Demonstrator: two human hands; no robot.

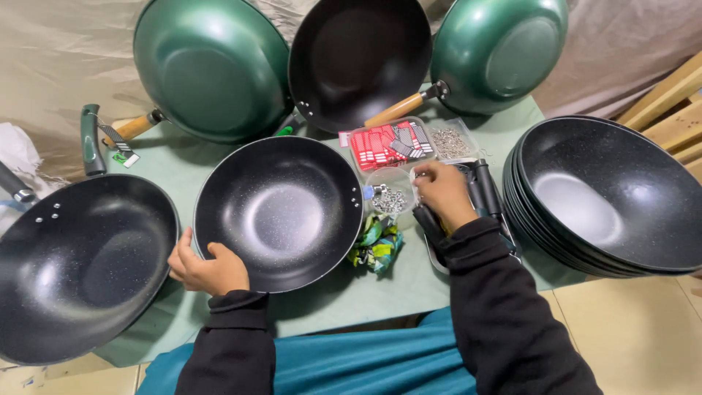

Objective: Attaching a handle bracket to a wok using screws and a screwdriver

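While L hand (207, 269) grips pan (279, 212), R hand (444, 192) apart

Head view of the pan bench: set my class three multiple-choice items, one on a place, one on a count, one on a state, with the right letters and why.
1. Where is the stack of black pans?
A. at the right edge
B. at the left edge
C. under the cloth

2. How many green pan undersides lean at the back?
A. one
B. two
C. four

3. What is the left hand doing?
A. hanging free
B. holding the near rim of the handleless pan
C. gripping a wooden handle

Answers:
1 A, the stack sits right of the right hand.
2 B, the left green pan and the right green pan flank a black one.
3 B, fingers curl over that rim.
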